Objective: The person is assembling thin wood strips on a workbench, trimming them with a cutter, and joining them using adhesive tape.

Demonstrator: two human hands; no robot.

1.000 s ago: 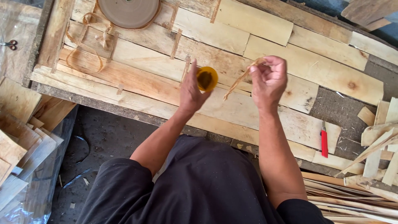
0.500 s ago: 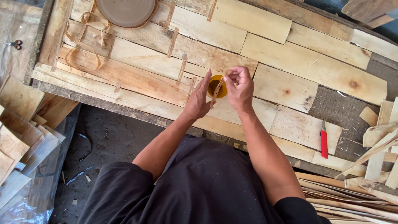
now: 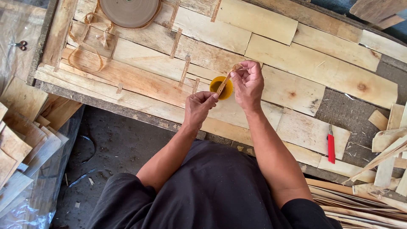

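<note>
A short brown strip of paper tape (image 3: 226, 79) is stretched between my two hands above a small yellow cup (image 3: 221, 87) of liquid. My left hand (image 3: 200, 108) pinches the strip's lower end. My right hand (image 3: 248, 83) pinches its upper end. The cup stands on pale wood veneer sheets (image 3: 148, 82) laid edge to edge on the workbench, with several short tape pieces stuck across their seams.
A large roll of brown tape (image 3: 129, 10) lies at the top with loose tape (image 3: 87, 51) curling from it. A red utility knife (image 3: 331, 146) rests at the right. Veneer offcuts pile up at left (image 3: 21, 127) and right (image 3: 390, 157). Scissors (image 3: 19, 44) lie far left.
My left hand has let go of the cup, which now stands on the veneer. Both hands came together over it and now hold the tape strip between them.
</note>
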